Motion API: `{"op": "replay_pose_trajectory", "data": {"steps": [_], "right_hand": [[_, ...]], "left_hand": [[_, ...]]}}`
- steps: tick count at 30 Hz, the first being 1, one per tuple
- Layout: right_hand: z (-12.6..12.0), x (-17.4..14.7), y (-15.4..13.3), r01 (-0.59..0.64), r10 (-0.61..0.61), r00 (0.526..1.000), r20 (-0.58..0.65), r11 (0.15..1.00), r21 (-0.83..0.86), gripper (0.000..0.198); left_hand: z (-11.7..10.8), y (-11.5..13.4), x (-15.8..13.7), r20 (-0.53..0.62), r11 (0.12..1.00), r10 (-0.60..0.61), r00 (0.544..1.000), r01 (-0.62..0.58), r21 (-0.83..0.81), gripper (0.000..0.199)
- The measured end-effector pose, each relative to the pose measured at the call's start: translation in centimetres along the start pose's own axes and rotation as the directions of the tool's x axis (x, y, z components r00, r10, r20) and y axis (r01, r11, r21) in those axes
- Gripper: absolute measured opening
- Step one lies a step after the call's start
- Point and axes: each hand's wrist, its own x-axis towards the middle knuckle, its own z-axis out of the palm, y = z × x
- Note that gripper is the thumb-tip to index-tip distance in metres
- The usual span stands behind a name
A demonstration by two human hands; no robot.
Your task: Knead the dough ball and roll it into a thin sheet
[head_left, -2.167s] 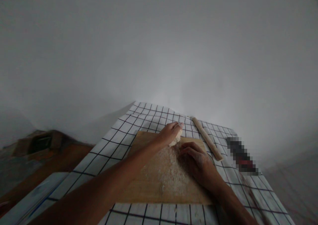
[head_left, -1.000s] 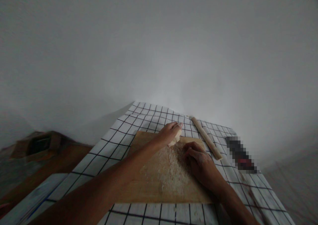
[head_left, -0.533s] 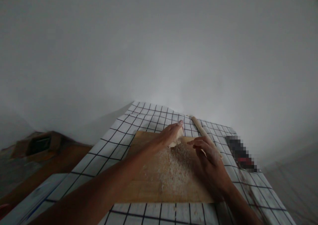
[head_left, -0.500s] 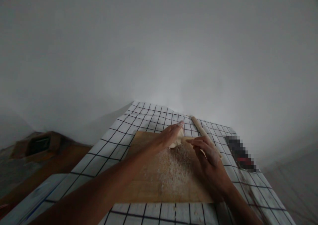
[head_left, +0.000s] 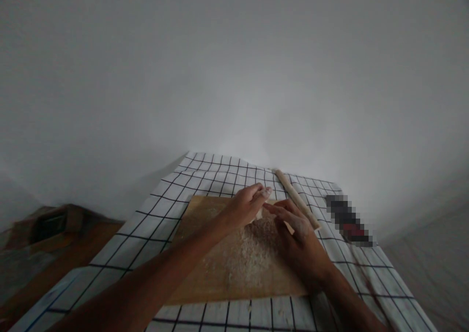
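A pale piece of dough (head_left: 258, 215) shows between my hands above the far part of a wooden board (head_left: 198, 278), mostly hidden by my fingers. My left hand (head_left: 251, 202) curls over its far left side, with flour on the fingertips. From the right, my right hand (head_left: 297, 227) bends its fingers in against the dough, their tips close to the left hand. Loose flour (head_left: 252, 254) is scattered over the middle of the board below both hands.
Beyond my right hand a wooden rolling pin (head_left: 296, 197) lies slantwise on the checked tablecloth (head_left: 216, 168). Farther right sits a dark, blurred-out object (head_left: 348, 219). A white wall rises behind the table. On the lower left stands an open box (head_left: 47, 227).
My hands have come closer together, and less of the dough shows between them. The right fingers have moved left toward the left hand. The whole view has shifted slightly.
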Motion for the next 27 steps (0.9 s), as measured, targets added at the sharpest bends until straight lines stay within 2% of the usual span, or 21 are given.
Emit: {"op": "replay_pose_trajectory", "data": {"steps": [3,5,8,13,20,27], "right_hand": [[-0.6,-0.1,1.0,-0.103,0.098,0.993,-0.065,0.992,-0.073,0.031],[-0.5,-0.3,1.7,-0.179,0.177,0.984,-0.022,0.973,-0.147,0.026],[-0.1,-0.6,2.1,-0.226,0.240,0.970,0.042,0.951,-0.209,0.027],[0.4,-0.6,1.5,-0.240,0.260,0.963,0.076,0.948,-0.208,0.029],[0.3,-0.7,1.0,-0.231,0.260,0.961,0.098,0.944,-0.237,0.028],[0.3,-0.7,0.8,-0.199,0.222,0.964,0.144,0.968,-0.155,0.027]], "left_hand": [[-0.7,-1.2,0.9,-0.080,0.997,-0.070,0.994,0.068,-0.024,0.041],[-1.2,-1.8,1.2,-0.095,0.994,-0.103,0.990,0.100,-0.033,0.042],[-1.3,-2.3,1.3,-0.077,0.993,-0.112,0.991,0.108,-0.052,0.042],[-1.1,-2.5,1.3,-0.058,0.991,-0.123,0.991,0.119,-0.068,0.043],[-1.1,-2.3,1.1,-0.085,0.996,-0.086,0.993,0.086,-0.010,0.042],[-0.9,-2.2,1.1,-0.059,0.995,-0.084,0.995,0.080,-0.062,0.041]]}}
